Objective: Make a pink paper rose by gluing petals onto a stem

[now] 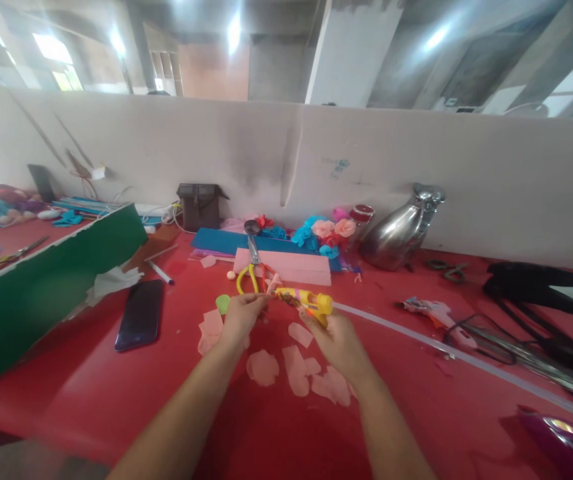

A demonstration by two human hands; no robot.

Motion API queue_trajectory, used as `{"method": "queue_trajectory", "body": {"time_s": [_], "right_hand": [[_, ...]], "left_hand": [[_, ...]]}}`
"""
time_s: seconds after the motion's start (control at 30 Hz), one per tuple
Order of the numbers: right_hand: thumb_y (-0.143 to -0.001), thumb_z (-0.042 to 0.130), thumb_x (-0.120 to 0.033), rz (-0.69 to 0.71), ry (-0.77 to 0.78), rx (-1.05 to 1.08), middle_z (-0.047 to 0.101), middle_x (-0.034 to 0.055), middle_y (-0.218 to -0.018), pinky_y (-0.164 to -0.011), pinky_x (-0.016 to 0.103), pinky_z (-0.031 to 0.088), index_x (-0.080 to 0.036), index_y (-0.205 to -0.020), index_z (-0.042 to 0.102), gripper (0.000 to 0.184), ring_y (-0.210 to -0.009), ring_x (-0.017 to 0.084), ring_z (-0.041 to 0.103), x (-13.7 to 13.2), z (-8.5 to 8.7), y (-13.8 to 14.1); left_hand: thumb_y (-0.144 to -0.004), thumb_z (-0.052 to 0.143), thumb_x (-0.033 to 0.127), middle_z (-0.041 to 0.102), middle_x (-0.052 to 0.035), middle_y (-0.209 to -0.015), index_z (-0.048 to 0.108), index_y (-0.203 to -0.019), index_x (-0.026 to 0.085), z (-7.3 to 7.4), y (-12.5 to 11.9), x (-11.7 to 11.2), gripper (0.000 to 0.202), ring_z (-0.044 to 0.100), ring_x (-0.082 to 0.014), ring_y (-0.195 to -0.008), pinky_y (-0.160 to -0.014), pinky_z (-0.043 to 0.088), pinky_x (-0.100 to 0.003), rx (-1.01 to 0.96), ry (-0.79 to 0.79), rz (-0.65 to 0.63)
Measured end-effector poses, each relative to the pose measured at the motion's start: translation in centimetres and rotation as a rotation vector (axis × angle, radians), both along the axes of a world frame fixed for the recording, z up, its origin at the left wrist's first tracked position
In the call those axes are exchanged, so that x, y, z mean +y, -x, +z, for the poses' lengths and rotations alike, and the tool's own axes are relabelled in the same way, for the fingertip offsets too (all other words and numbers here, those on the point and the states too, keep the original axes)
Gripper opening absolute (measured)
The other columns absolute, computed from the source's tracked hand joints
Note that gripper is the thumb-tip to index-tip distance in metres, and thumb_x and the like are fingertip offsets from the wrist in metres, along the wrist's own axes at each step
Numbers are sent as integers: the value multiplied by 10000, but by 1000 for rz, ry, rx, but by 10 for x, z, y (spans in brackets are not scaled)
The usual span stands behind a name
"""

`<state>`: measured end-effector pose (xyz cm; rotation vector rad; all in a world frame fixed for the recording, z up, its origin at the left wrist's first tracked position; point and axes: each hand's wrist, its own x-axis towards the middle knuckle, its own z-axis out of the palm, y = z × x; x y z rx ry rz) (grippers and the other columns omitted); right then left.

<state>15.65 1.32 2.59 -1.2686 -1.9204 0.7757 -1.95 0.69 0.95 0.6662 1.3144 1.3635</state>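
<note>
My right hand (339,340) is closed round a yellow glue gun (311,301), its nozzle pointing left. My left hand (241,317) is pinched shut just at the nozzle tip, holding a small piece I cannot make out. Both hands hover above the red table (116,400). Several pink paper petals (296,373) lie scattered on the table under and between my hands. Yellow-handled scissors (252,263) lie just beyond my left hand, against a pink foam block (291,265).
A black phone (141,314) lies left of my hands beside a long green box (41,287). Paper flowers (323,233), a silver jug (401,230), a second glue gun (429,312), a long white strip (466,360) and black wires (531,333) sit toward the back and right.
</note>
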Motion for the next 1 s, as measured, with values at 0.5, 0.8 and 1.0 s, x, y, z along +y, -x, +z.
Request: {"method": "queue_trajectory", "body": {"time_s": [0.5, 0.8, 1.0], "right_hand": [[-841, 419, -483, -23, -34, -195, 667, 57, -701, -562, 259, 393, -180, -913, 643, 383, -643, 201, 591, -5, 9, 2], [-842, 414, -483, -61, -65, -220, 633, 44, -622, -508, 246, 361, -169, -851, 639, 387, -579, 184, 557, -4, 7, 1], [-843, 416, -471, -40, -60, -219, 643, 42, -643, -542, 254, 383, -176, -907, 640, 376, -599, 186, 570, -6, 9, 2]], "left_hand": [[-623, 670, 306, 551, 3, -529, 700, -701, 114, 0, 1, -1, 209, 432, -45, -373, -403, 274, -192, 20, 15, -1], [-627, 671, 304, 560, -4, -536, 703, -715, 106, 2, 1, -2, 219, 439, -49, -377, -403, 263, -196, 18, -5, -15], [-628, 669, 291, 555, -5, -517, 707, -700, 103, 4, 1, -3, 205, 431, -48, -369, -399, 264, -196, 23, 5, -5]]}}
